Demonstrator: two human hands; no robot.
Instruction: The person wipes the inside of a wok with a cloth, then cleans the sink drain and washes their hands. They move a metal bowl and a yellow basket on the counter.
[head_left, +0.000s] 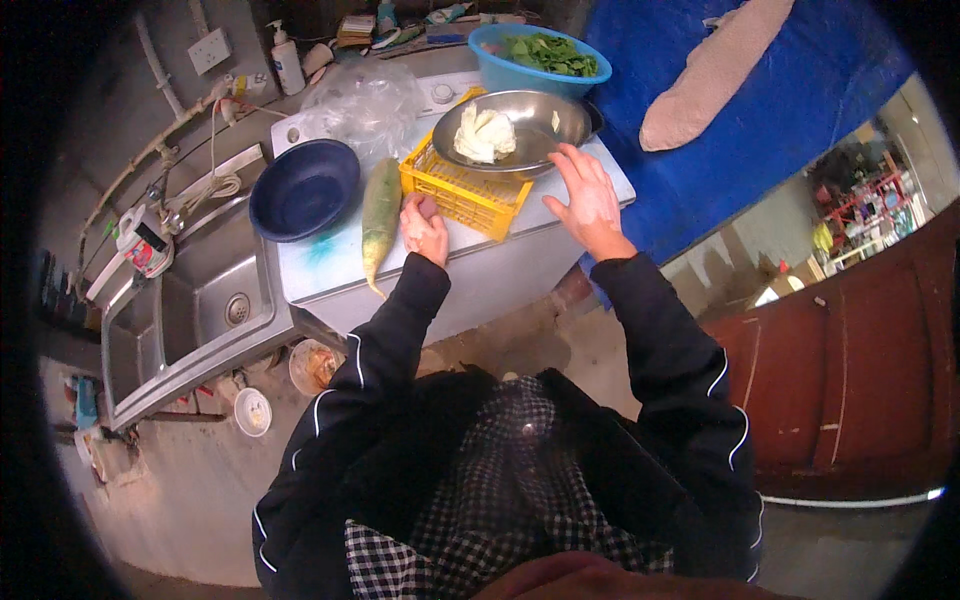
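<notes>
My left hand is closed around a reddish-brown round vegetable, possibly a potato, at the front of the white tabletop. Just left of it lies a long green radish, its pale tapered tip over the table edge. My right hand has its fingers apart at the near right rim of a stainless steel bowl; whether the fingertips touch the rim I cannot tell. Pale cabbage-like leaves lie in the bowl. Beneath it, a yellow plastic basket is partly covered.
A dark blue basin sits at the table's left, beside a steel sink. Behind are crumpled clear plastic bags and a light blue basin of leafy greens. A blue sheet covers the surface at right.
</notes>
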